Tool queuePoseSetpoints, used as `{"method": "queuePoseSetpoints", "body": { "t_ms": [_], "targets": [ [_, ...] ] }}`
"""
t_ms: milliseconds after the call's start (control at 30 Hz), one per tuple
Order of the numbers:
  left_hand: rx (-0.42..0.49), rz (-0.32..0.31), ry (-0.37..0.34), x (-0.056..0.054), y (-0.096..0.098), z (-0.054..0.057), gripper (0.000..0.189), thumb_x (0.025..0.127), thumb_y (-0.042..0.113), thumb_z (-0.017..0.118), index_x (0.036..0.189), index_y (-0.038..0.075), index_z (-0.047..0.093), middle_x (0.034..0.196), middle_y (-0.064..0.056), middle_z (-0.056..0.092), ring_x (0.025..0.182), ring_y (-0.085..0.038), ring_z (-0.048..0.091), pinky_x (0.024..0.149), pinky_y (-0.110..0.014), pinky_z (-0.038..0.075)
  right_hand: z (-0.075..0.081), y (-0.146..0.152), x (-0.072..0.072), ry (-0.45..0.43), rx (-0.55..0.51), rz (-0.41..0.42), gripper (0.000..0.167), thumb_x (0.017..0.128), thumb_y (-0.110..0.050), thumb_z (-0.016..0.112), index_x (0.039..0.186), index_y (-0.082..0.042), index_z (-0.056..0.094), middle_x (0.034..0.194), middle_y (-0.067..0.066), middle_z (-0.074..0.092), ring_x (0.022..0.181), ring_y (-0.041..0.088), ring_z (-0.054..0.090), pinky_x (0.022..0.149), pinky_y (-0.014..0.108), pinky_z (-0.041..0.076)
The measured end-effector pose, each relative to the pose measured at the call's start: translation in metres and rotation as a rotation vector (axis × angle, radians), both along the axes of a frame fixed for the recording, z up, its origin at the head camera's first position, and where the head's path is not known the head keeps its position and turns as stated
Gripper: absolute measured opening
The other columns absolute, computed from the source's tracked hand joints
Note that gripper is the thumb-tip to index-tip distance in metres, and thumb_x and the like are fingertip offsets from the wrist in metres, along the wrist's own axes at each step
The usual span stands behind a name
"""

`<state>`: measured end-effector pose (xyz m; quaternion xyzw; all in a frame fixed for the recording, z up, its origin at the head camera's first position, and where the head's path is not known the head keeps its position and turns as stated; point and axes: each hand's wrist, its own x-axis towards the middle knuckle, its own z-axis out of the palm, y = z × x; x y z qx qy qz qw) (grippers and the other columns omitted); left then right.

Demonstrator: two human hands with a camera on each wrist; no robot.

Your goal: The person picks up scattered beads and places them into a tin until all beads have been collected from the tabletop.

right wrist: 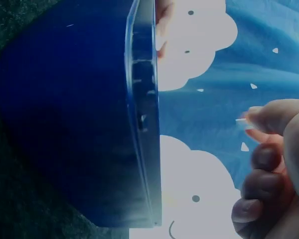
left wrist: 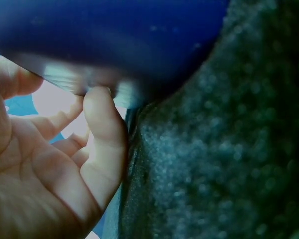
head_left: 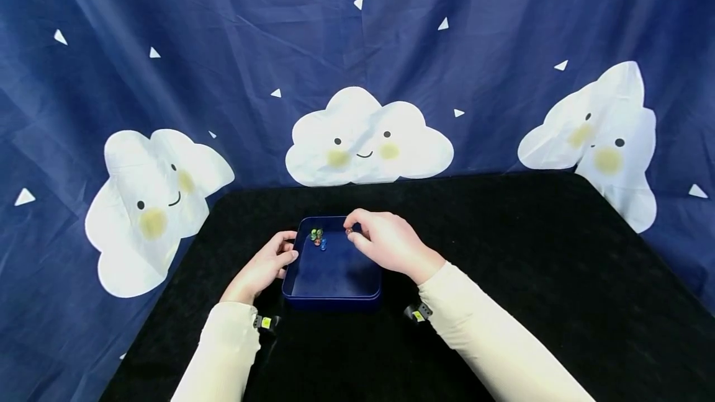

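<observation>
A square dark blue tray (head_left: 335, 272) with raised walls stands on the black cloth. My left hand (head_left: 270, 260) rests its fingertips against the tray's left outer wall; in the left wrist view, bent fingers (left wrist: 104, 117) touch that wall. Above the tray's right back part, my right hand (head_left: 391, 244) pinches a small reddish glassy bead (head_left: 349, 231) between thumb and index finger. In the right wrist view this bead (right wrist: 242, 122) is blurred at the fingertips. Several small shiny beads, green, orange and blue (head_left: 323, 244), lie together in the tray's back left part.
Black cloth (head_left: 503, 253) covers the table. Behind it hangs a dark blue curtain (head_left: 313, 30) printed with white clouds (head_left: 365, 135) and small triangles. A small black device (head_left: 265, 322) is strapped at the left wrist, another (head_left: 418, 313) at the right.
</observation>
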<state>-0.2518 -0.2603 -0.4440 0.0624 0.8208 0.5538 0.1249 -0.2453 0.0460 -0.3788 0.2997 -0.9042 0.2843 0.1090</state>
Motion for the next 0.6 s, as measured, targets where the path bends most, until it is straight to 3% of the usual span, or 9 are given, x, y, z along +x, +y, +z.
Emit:
{"method": "queuePoseSetpoints", "body": {
  "t_ms": [167,600],
  "targets": [
    [-0.018,0.002,-0.013,-0.001,0.000,0.002,0.046,0.102,0.010,0.053,0.146,0.005,0.041,0.121,-0.021,0.051,0.096,-0.028,0.060,0.072,-0.037,0.055,-0.001,0.000,0.000,-0.035,0.025,-0.001,0.037,0.096,-0.029,0.068,0.132,-0.025,0.061,0.072,-0.014,0.054,0.060,0.005,0.050,0.057,0.027,0.044],
    [-0.023,0.014,-0.018,-0.001,0.001,0.002,0.047,0.104,0.011,0.051,0.149,0.006,0.039,0.120,-0.016,0.049,0.100,-0.031,0.058,0.074,-0.038,0.055,-0.008,0.043,0.003,-0.055,-0.001,-0.065,0.034,0.094,-0.030,0.068,0.127,-0.023,0.063,0.068,-0.013,0.052,0.058,0.007,0.049,0.057,0.030,0.043]
  ]
}}
